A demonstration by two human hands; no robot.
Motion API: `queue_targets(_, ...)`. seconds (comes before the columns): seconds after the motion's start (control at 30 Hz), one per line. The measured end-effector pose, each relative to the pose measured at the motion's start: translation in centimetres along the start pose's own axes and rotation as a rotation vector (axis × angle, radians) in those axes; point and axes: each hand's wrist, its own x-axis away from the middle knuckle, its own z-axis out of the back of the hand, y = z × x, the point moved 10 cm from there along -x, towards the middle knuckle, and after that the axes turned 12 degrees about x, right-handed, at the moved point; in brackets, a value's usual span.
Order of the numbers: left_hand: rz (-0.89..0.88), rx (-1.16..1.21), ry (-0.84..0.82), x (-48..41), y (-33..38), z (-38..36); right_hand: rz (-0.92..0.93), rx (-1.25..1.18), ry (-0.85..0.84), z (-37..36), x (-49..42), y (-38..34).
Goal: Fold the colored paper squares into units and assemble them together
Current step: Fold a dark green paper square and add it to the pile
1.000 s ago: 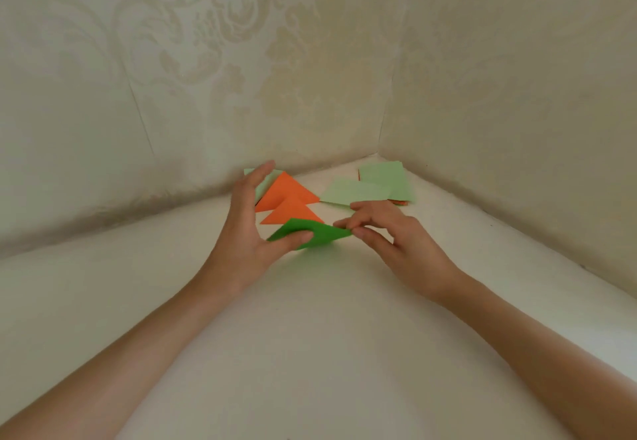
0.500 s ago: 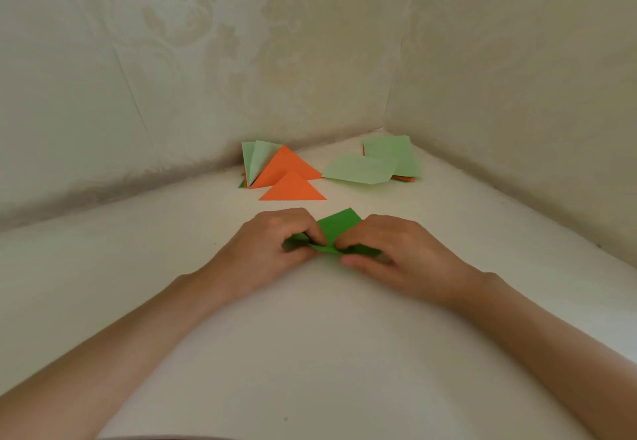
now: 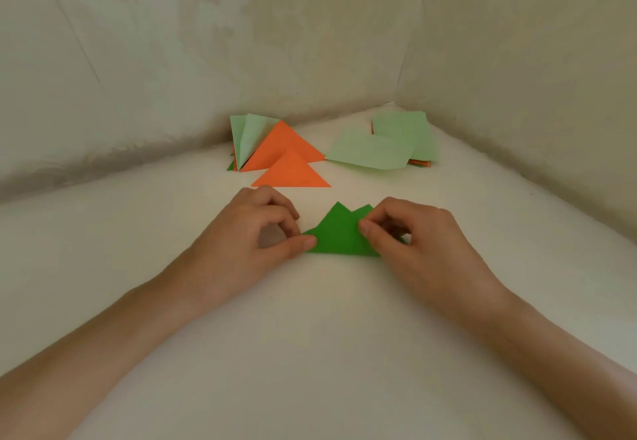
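The dark green paper (image 3: 339,232) lies on the bench (image 3: 327,336) between both hands, its long edge running left to right on the near side. The left hand (image 3: 248,236) has a narrow grip pinching the left tip. The right hand (image 3: 413,236) has its grip closed on the right flap, thumb on top. Both hands are equally near, so the next fold likely closes along this axis.

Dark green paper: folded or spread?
Folded: dark green paper shows two offset peaks, no square outline; left hand, right hand pinch it.
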Motion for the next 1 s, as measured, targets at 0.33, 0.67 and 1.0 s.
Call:
queue_targets(0.33, 0.043, -0.211, -0.023, 0.0, -0.6, -0.5, -0.076, 0.037, 0.088, 0.1, 0.0, 0.7)
queue_targets(0.67, -0.079, -0.138, -0.002, 0.1, 0.3, -0.3, -0.128, 0.098, 0.043, -0.2, 0.1, 0.9)
queue_targets(1.0, -0.087, -0.169, 0.009, 0.2, 0.8, -0.2, -0.084, 0.290, 0.003, -0.8, -0.3, 0.7)
